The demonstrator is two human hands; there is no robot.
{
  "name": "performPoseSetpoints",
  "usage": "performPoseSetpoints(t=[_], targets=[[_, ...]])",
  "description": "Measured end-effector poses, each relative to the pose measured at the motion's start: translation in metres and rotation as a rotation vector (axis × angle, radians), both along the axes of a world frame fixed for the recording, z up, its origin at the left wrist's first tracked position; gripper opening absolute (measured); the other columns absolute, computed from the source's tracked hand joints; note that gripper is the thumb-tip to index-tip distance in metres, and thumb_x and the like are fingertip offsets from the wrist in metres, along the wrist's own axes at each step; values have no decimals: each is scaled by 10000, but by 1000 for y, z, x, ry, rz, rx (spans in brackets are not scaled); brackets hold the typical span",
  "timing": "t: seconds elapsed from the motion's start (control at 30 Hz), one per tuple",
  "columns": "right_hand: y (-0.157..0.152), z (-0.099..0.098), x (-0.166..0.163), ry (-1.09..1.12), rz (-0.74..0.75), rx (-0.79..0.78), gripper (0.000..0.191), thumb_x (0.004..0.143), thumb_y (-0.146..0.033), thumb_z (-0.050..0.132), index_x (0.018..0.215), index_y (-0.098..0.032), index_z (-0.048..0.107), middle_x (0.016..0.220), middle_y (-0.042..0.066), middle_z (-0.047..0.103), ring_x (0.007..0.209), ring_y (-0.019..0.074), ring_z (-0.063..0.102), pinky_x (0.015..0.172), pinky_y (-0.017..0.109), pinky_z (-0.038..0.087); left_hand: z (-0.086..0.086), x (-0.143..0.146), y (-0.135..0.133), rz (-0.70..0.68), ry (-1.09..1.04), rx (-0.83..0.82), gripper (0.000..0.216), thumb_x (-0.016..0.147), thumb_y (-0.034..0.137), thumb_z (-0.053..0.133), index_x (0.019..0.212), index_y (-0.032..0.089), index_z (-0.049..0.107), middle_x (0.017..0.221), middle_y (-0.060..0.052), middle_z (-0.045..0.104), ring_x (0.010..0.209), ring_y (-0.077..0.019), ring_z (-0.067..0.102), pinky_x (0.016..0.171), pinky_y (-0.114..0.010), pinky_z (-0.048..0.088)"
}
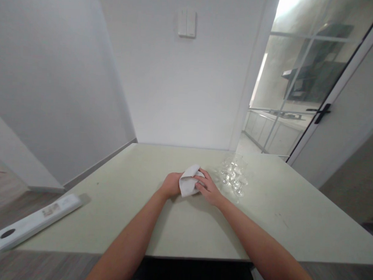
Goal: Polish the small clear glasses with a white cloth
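Note:
Both of my hands meet over the middle of a pale table (pixel 116 211). My left hand (pixel 171 185) is closed around a white cloth (pixel 188 183), which seems bunched over something I cannot see. My right hand (pixel 207 187) presses its fingers against the cloth from the right side. Just right of my right hand stand several small clear stemmed glasses (pixel 234 174) in a tight group on the table.
A long white device (pixel 33 222) with a dark spot lies off the table's left front corner. A white wall with a light switch (pixel 187 22) is ahead. A glass door with a black handle (pixel 322 112) stands at right.

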State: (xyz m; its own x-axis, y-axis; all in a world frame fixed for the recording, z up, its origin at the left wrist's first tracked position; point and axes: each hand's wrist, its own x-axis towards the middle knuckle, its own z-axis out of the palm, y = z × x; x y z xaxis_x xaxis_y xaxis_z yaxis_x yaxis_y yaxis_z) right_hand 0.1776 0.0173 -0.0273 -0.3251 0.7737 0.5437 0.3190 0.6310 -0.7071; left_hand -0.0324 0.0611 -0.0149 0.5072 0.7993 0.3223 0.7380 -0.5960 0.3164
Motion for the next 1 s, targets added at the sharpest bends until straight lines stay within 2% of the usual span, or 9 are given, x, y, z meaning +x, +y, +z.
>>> performPoseSetpoints(t=[0.1, 0.2, 0.27, 0.4, 0.5, 0.57, 0.7, 0.87, 1.0], targets=[[4, -1, 0, 41, -106, 21, 515, 853, -375, 567, 1345, -237, 500, 1358, 111, 484, 1278, 245, 437, 1115, 429, 303, 4, 2, -4, 40, 20, 17, 356, 740, 370, 599, 1052, 225, 695, 887, -137, 735, 830, -302, 686, 692, -307, 432], [6, -2, 3, 61, -146, 21, 539, 811, -334, 600, 1328, -222, 493, 1283, 109, 537, 1195, 243, 495, 1064, 417, 361, 9, 6, -9, 79, 2, 21, 422, 759, 386, 581, 1150, 246, 656, 886, -122, 737, 831, -291, 685, 688, -300, 425], [6, -1, 4, 64, -140, 22, 542, 800, -310, 598, 1323, -221, 485, 1294, 107, 529, 1194, 240, 494, 1057, 411, 366, 11, 7, -12, 86, -28, 28, 438, 767, 389, 576, 1181, 259, 637, 873, -110, 736, 817, -283, 682, 674, -293, 415], [4, 0, 4, 69, -161, 47, 557, 782, -232, 567, 1328, -206, 459, 1290, 110, 510, 1196, 237, 482, 1068, 412, 357, 14, 6, -12, 76, -48, 48, 373, 777, 386, 572, 1121, 267, 651, 828, -82, 729, 761, -257, 672, 636, -277, 387], [3, 1, 2, 57, -184, 97, 561, 759, -178, 552, 1313, -192, 467, 1288, 117, 482, 1229, 240, 446, 1101, 421, 318, 14, 4, -9, 131, -50, 52, 392, 775, 355, 570, 1154, 266, 620, 794, -49, 719, 731, -233, 661, 618, -266, 365], [2, 0, 2, 38, -156, 94, 560, 776, -208, 569, 1326, -205, 460, 1313, 117, 463, 1250, 244, 430, 1111, 426, 306, 14, 3, -6, 176, -68, 52, 422, 769, 339, 572, 1183, 259, 603, 794, -43, 717, 723, -230, 656, 605, -265, 353], [2, -3, 1, 11, -67, 32, 600, 862, -390, 565, 1407, -213, 388, 1357, 123, 451, 1268, 246, 423, 1106, 419, 311, 13, 1, -4, 224, -85, 41, 429, 772, 345, 569, 1191, 262, 608, 802, -50, 719, 717, -235, 655, 582, -265, 335], [5, -7, 2, 55, -46, -12, 538, 949, -467, 408, 1435, -236, 379, 1404, 105, 437, 1317, 210, 389, 1144, 385, 257, 15, 2, -8, 162, -46, 42, 388, 780, 357, 570, 1154, 266, 622, 800, -57, 722, 747, -240, 664, 600, -265, 343], [10, -11, 3, 65, -69, -14, 542, 958, -463, 383, 1450, -236, 366, 1438, 96, 413, 1350, 202, 361, 1160, 376, 232, 20, 3, -14, 123, 17, 44, 352, 806, 381, 545, 1131, 263, 612, 823, -46, 725, 783, -229, 672, 613, -259, 352]])
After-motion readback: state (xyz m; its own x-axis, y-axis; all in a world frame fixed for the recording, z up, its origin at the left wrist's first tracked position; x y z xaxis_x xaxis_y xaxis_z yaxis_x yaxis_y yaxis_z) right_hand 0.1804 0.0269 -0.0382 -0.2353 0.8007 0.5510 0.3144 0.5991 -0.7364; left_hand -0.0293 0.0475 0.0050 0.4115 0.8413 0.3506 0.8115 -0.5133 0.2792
